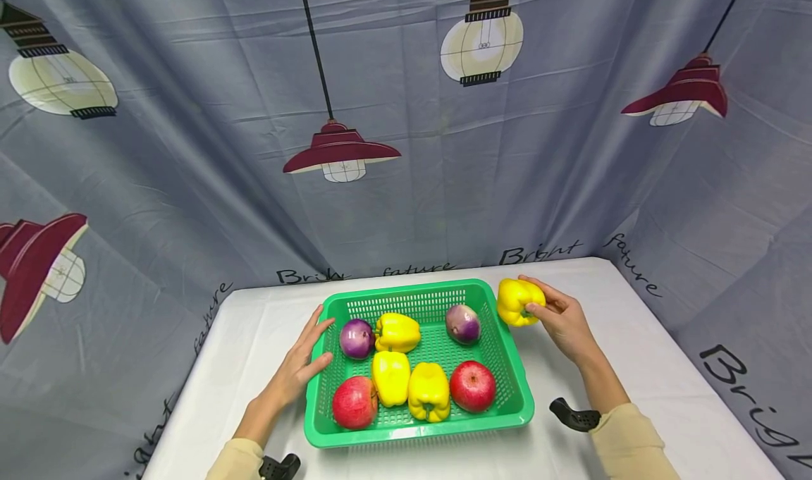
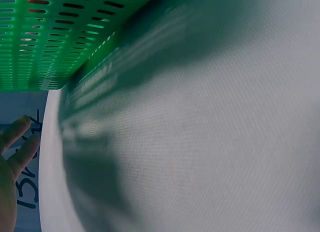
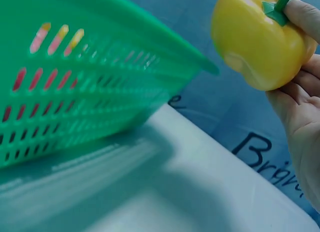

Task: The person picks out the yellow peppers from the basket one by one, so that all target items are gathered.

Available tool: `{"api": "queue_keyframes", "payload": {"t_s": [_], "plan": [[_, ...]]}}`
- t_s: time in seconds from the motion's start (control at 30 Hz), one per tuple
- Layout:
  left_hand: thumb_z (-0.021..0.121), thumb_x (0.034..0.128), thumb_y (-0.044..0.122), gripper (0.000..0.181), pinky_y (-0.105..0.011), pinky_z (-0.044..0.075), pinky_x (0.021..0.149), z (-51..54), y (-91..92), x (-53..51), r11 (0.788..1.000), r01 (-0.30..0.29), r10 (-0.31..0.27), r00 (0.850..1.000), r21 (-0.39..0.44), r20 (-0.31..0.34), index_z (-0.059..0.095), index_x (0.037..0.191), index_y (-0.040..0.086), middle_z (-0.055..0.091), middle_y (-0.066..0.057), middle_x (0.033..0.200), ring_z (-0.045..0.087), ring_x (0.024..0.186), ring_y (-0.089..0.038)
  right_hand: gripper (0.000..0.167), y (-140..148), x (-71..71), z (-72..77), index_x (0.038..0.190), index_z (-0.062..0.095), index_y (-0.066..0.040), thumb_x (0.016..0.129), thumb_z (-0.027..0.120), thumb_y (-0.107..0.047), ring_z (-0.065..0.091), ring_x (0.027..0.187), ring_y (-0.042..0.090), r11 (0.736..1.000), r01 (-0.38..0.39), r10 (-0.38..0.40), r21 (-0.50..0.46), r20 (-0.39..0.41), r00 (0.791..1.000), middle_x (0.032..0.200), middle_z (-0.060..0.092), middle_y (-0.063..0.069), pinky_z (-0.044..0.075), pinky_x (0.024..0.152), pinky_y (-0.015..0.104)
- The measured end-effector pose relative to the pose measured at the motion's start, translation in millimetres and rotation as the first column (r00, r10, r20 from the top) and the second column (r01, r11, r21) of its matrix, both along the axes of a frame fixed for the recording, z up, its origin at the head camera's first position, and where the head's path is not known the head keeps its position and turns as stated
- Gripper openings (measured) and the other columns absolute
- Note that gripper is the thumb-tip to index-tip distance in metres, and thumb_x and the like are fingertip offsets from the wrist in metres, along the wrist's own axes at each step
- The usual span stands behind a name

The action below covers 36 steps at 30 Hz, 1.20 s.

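A green perforated basket [image 1: 419, 434] holds several yellow bell peppers [image 1: 391, 378], two purple onions [image 1: 357, 339] and two red apples [image 1: 472, 386]. My right hand [image 1: 564, 321] grips another yellow pepper [image 1: 520, 302] above the basket's right rim, thumb by its green stem; the right wrist view shows this pepper [image 3: 260, 39] in the fingers of my hand [image 3: 305, 106]. At the left rim is my left hand [image 1: 294, 367], fingers spread and fairly straight; whether they touch the rim is unclear. In the left wrist view that hand [image 2: 12, 167] shows only partly, below the basket [image 2: 45, 46].
The basket stands on a white-covered table [image 1: 254, 325]. Behind and beside the table hangs a grey-blue curtain [image 1: 406, 212] printed with lamps and lettering. Black straps or devices [image 1: 574, 415] are at both wrists.
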<state>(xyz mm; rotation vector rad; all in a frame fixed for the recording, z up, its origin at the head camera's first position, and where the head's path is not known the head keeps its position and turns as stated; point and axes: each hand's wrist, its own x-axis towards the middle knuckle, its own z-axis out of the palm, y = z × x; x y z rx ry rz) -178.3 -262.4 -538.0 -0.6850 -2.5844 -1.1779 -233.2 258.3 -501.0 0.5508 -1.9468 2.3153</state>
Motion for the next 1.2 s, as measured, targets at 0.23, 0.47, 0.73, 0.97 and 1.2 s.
{"api": "queue_keyframes", "payload": {"t_s": [0.23, 0.47, 0.73, 0.97, 1.2], "plan": [[0.056, 0.0963, 0.028, 0.061, -0.075, 0.026, 0.105, -0.1, 1.0, 0.4, 1.000, -0.004, 0.003, 1.000, 0.012, 0.006, 0.042, 0.154, 0.017, 0.015, -0.008, 0.168, 0.023, 0.149, -0.040, 0.053, 13, 1.2, -15.1, 0.147, 0.038, 0.015, 0.099, 0.059, 0.005, 0.055, 0.126, 0.011, 1.000, 0.014, -0.012, -0.027, 0.063, 0.998, 0.145, 0.056, 0.004, 0.046, 0.101, 0.023], [0.056, 0.0967, 0.027, 0.060, -0.075, 0.027, 0.104, -1.0, 0.5, 0.2, 1.000, 0.007, -0.007, 1.000, 0.012, 0.007, 0.042, 0.154, 0.012, 0.015, -0.012, 0.168, 0.023, 0.148, -0.041, 0.056, 24, -1.6, -32.1, 0.148, 0.036, 0.014, 0.100, 0.061, -0.001, 0.055, 0.125, 0.006, 0.999, 0.038, -0.041, 0.025, 0.138, 0.990, 0.142, 0.059, -0.004, 0.045, 0.100, 0.020], [0.056, 0.0967, 0.028, 0.060, -0.075, 0.027, 0.104, -1.8, -0.8, -0.8, 1.000, -0.001, 0.001, 1.000, 0.010, 0.012, 0.042, 0.154, 0.013, 0.015, -0.008, 0.168, 0.024, 0.149, -0.039, 0.060, 29, -4.0, -50.0, 0.148, 0.039, 0.010, 0.099, 0.066, -0.013, 0.054, 0.121, -0.002, 0.979, 0.084, -0.117, 0.187, 0.170, 0.978, 0.135, 0.060, -0.016, 0.045, 0.097, 0.015], [0.056, 0.0966, 0.027, 0.060, -0.075, 0.027, 0.103, -0.8, -0.8, -0.1, 1.000, -0.001, 0.001, 1.000, 0.001, 0.009, 0.042, 0.153, 0.013, 0.015, -0.011, 0.168, 0.023, 0.148, -0.041, 0.064, 28, -4.2, -62.4, 0.149, 0.044, 0.005, 0.098, 0.070, -0.025, 0.049, 0.123, -0.004, 0.948, 0.115, -0.187, 0.298, 0.225, 0.956, 0.136, 0.060, -0.014, 0.040, 0.098, 0.011], [0.055, 0.0964, 0.027, 0.060, -0.075, 0.026, 0.104, -0.2, 0.2, 0.2, 1.000, -0.006, 0.006, 1.000, 0.003, 0.012, 0.042, 0.154, 0.014, 0.014, -0.006, 0.168, 0.023, 0.149, -0.040, 0.068, 31, -1.4, -71.1, 0.151, 0.043, 0.001, 0.097, 0.069, -0.032, 0.045, 0.128, 0.001, 0.933, 0.075, -0.172, 0.352, 0.253, 0.952, 0.149, 0.052, 0.005, 0.039, 0.098, 0.011]]}}
